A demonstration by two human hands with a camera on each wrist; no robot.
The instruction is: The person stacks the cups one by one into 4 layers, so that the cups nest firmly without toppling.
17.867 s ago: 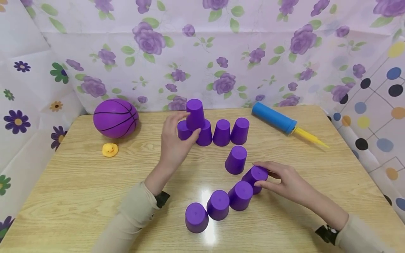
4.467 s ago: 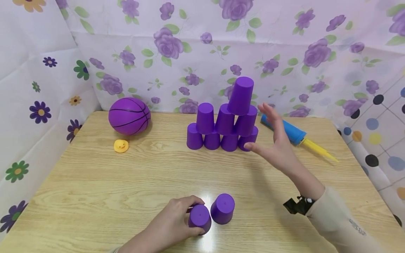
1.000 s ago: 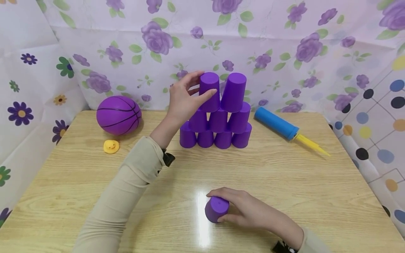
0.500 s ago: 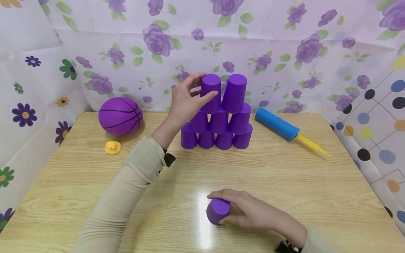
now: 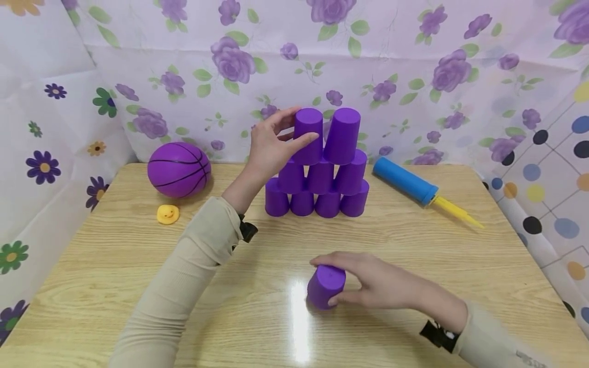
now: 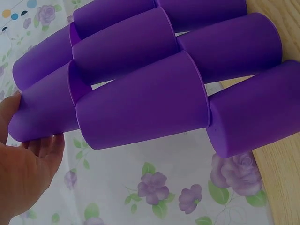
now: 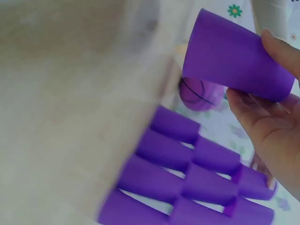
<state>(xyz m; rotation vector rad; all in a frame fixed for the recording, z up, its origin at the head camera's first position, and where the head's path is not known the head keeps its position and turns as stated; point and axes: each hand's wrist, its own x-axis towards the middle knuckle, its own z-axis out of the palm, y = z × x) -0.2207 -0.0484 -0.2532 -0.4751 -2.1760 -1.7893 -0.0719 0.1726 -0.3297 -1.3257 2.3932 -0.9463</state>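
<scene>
Purple plastic cups stand upside down in a stepped pyramid at the back of the table. Its bottom row has several cups [image 5: 302, 203], its middle row three, and two stand on top. My left hand [image 5: 270, 148] holds the top-left cup [image 5: 313, 153] between thumb and fingers, beside the top-right cup [image 5: 342, 135]. In the left wrist view that cup [image 6: 47, 105] sits on the row below. Near the front, my right hand [image 5: 388, 282] grips another upside-down cup [image 5: 322, 290] by its sides. The right wrist view shows this cup [image 7: 234, 56] apart from the pyramid.
A purple basketball [image 5: 179, 169] and a small yellow rubber duck [image 5: 167, 214] sit at the left of the wooden table [image 5: 414, 240]. A blue hand pump [image 5: 405, 180] with a yellow nozzle lies at the back right. Flowered cloth [image 5: 230, 102] hangs behind.
Earlier loose cups have been stacked into the pyramid. Within the last half second my right hand has moved its cup forward and slightly right. My left hand stays on the top-left cup.
</scene>
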